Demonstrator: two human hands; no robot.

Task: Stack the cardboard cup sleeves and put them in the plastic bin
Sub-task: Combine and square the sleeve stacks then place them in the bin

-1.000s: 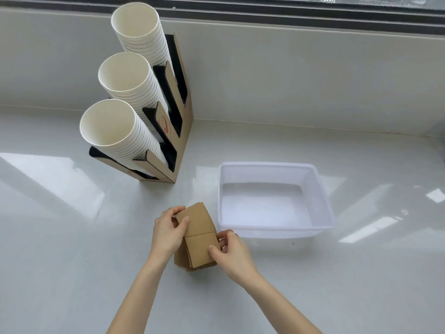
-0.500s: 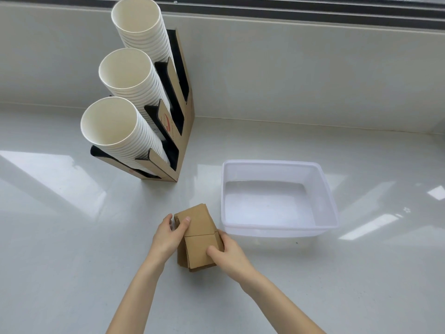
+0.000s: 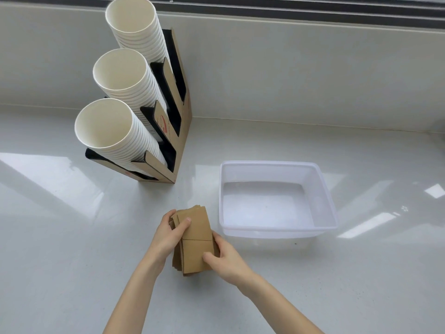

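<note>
Here, left hand (image 3: 168, 233) and right hand (image 3: 225, 259) are both gripping the sleeves (image 3: 195, 239) from opposite sides, thumbs on top. Stack is sitting on the counter (image 3: 72, 249), just beside the bin (image 3: 330, 208), not inside.

Both hands (image 3: 168, 235) (image 3: 226, 260) curled inward, fingers pinching.

Matt brown cardboard sleeves (image 3: 196, 239), translucent glossy plastic bin (image 3: 277, 229), glossy counter (image 3: 72, 237).
</note>
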